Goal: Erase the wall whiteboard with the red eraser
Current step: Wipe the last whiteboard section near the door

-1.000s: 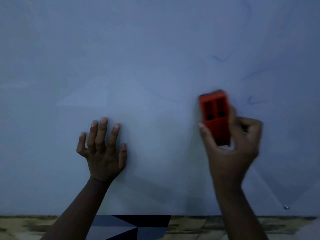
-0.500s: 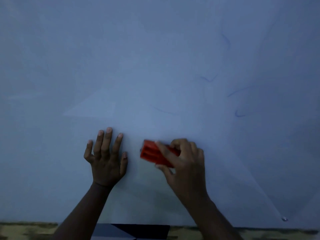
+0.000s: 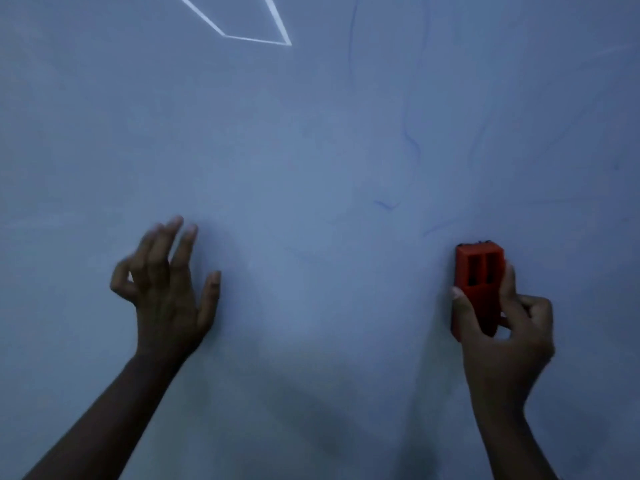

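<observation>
The right hand (image 3: 502,327) grasps the red eraser (image 3: 479,289) with the thumb along its left edge and the fingers curled round its right side, holding it upright against the wall whiteboard (image 3: 311,133) at the lower right of the view; its two dark slots face the camera. The likeliest fault from here is an incomplete wipe: thin blue marker traces (image 3: 412,147) lie above and to the left of the eraser, some so faint in this dim light that a stroke could pass beside them and leave them behind. A short blue tick (image 3: 386,204) and a slanted streak (image 3: 440,226) sit just above the eraser's top edge, and a pass kept too low would miss both. Another risk is the hold itself: only the lower half of the eraser is gripped, so hard pressure on an upward stroke could tip or twist it out of the fingers. The left hand (image 3: 166,289) is relaxed with fingers loosely spread, holding nothing; its fingertips are blurred and whether it touches the board cannot be told. It stands well apart from the eraser and blocks only a leftward sweep. A bright angular reflection (image 3: 256,32) lies near the top edge and could hide further marks.
</observation>
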The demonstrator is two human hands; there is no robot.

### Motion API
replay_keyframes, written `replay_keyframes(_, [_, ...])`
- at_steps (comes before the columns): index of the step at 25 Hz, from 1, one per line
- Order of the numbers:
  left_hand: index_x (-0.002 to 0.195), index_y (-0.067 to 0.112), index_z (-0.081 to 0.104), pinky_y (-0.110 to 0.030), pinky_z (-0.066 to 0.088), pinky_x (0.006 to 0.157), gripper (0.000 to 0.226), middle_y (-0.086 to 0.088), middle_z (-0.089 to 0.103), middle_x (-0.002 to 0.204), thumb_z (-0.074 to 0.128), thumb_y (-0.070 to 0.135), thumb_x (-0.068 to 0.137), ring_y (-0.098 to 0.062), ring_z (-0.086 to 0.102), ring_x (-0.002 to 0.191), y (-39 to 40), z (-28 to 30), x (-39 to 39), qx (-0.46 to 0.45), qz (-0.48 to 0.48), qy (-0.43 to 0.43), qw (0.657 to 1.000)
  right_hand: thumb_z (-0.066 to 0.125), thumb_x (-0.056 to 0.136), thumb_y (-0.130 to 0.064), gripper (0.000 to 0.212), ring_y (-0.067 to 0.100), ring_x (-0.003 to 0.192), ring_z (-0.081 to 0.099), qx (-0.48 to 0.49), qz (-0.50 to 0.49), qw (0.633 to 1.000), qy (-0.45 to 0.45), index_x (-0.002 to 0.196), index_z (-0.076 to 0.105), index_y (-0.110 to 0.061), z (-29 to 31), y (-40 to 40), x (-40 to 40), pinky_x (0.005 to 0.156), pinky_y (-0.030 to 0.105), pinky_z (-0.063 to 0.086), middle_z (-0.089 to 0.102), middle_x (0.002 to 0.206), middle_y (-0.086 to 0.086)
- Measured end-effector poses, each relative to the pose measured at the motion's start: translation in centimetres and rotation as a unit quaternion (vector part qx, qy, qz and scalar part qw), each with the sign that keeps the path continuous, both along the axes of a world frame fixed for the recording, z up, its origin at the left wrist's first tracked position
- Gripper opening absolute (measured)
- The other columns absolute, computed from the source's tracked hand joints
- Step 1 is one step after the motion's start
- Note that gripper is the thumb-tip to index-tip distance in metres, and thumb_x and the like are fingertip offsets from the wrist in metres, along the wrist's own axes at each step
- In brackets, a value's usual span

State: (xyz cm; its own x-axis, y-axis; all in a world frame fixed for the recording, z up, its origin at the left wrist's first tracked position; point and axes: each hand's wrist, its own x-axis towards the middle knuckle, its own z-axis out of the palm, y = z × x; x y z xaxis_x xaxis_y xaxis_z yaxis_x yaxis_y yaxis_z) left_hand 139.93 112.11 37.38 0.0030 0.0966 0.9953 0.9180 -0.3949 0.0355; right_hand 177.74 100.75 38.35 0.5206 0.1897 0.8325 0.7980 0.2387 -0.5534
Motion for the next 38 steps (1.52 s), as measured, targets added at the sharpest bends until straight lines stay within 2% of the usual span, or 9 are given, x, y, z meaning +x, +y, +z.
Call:
replay_keyframes(4, [0.167, 0.009, 0.024, -0.057, 0.014, 0.123, 0.064, -0.016, 0.019, 0.175, 0.039, 0.038, 0.113, -0.032, 0.015, 0.163, 1.9, 5.3, -2.2, -0.003, 0.024, -0.01, 1.0, 0.092, 0.072, -0.014, 0.072, 0.035, 0.088, 0.053, -0.031, 0.011, 0.993, -0.118, 0.139, 0.065, -0.017, 2.3, 1.4, -4.7, 0.078, 0.045, 0.049, 0.054, 0.098, 0.01])
replay_keyframes(8, [0.167, 0.007, 0.023, -0.066, 0.016, 0.124, 0.065, -0.021, 0.017, 0.174, 0.038, 0.039, 0.112, -0.037, 0.014, 0.163, 2.8, 5.4, -2.9, -0.002, 0.027, 0.017, 0.999, 0.08, 0.073, -0.035, 0.065, 0.033, 0.085, 0.053, -0.077, 0.07, 0.96, -0.259, 0.136, 0.067, -0.028, 1.7, 2.7, -13.9, 0.071, 0.043, 0.045, 0.054, 0.097, 0.007])
replay_keyframes(12, [0.169, 0.011, 0.02, -0.064, 0.015, 0.127, 0.066, -0.018, 0.016, 0.175, 0.038, 0.039, 0.111, -0.035, 0.013, 0.163, 2.9, 5.2, -3.0, 0.003, 0.022, 0.017, 1.0, 0.086, 0.073, -0.037, 0.066, 0.029, 0.086, 0.052, -0.105, 0.073, 0.923, -0.363, 0.135, 0.063, -0.031, 1.7, 3.4, -19.9, 0.069, 0.04, 0.042, 0.053, 0.098, 0.004])
replay_keyframes(15, [0.168, 0.011, 0.021, -0.063, 0.015, 0.127, 0.067, -0.019, 0.018, 0.174, 0.04, 0.038, 0.11, -0.034, 0.013, 0.163, 2.8, 5.1, -3.2, 0.004, 0.019, 0.022, 1.0, 0.083, 0.074, -0.042, 0.066, 0.031, 0.086, 0.055, -0.076, 0.079, 0.936, -0.334, 0.136, 0.065, -0.031, 4.4, 3.4, -18.6, 0.069, 0.042, 0.045, 0.056, 0.098, 0.005])
replay_keyframes(21, [0.166, 0.006, 0.026, -0.064, 0.016, 0.127, 0.065, -0.02, 0.02, 0.174, 0.041, 0.036, 0.111, -0.037, 0.016, 0.163, 3.0, 4.9, -3.3, 0.01, 0.022, 0.025, 0.999, 0.086, 0.077, -0.043, 0.066, 0.029, 0.083, 0.058, -0.02, -0.004, 0.992, -0.127, 0.138, 0.067, -0.025, 4.9, 1.9, -8.0, 0.068, 0.04, 0.052, 0.052, 0.094, 0.003])
replay_keyframes(27, [0.167, 0.006, 0.025, -0.061, 0.011, 0.129, 0.064, -0.019, 0.018, 0.174, 0.04, 0.033, 0.111, -0.037, 0.015, 0.163, 3.0, 4.5, -2.7, 0.006, 0.021, 0.011, 1.0, 0.08, 0.084, -0.045, 0.068, 0.026, 0.093, 0.057, 0.028, 0.003, 0.999, 0.015, 0.141, 0.062, -0.013, 7.8, 1.8, -2.9, 0.076, 0.049, 0.06, 0.048, 0.103, 0.006])
replay_keyframes(31, [0.167, 0.006, 0.023, -0.063, 0.012, 0.129, 0.064, -0.02, 0.018, 0.174, 0.04, 0.032, 0.111, -0.037, 0.014, 0.163, 2.9, 4.1, -2.3, 0.002, 0.023, 0.004, 1.0, 0.085, 0.08, -0.03, 0.059, 0.037, 0.088, 0.055, -0.005, 0.012, 0.996, -0.083, 0.134, 0.069, -0.013, 9.4, 2.6, -7.0, 0.076, 0.052, 0.053, 0.048, 0.096, 0.007])
replay_keyframes(35, [0.168, 0.007, 0.02, -0.064, 0.013, 0.128, 0.066, -0.021, 0.017, 0.174, 0.04, 0.032, 0.109, -0.037, 0.013, 0.163, 2.8, 4.0, -2.3, -0.007, 0.023, 0.003, 1.0, 0.077, 0.074, -0.041, 0.067, 0.035, 0.084, 0.052, -0.056, 0.059, 0.959, -0.271, 0.139, 0.065, -0.026, 6.5, 3.7, -16.5, 0.069, 0.044, 0.046, 0.054, 0.096, 0.009])
replay_keyframes(38, [0.168, 0.01, 0.018, -0.064, 0.011, 0.129, 0.068, -0.017, 0.014, 0.176, 0.04, 0.033, 0.108, -0.034, 0.011, 0.164, 2.0, 3.8, -1.9, -0.03, -0.002, -0.01, 1.0, 0.08, 0.078, -0.044, 0.068, 0.027, 0.086, 0.052, -0.077, 0.07, 0.938, -0.331, 0.141, 0.06, -0.027, 5.1, 4.2, -20.7, 0.069, 0.041, 0.048, 0.054, 0.1, 0.006])
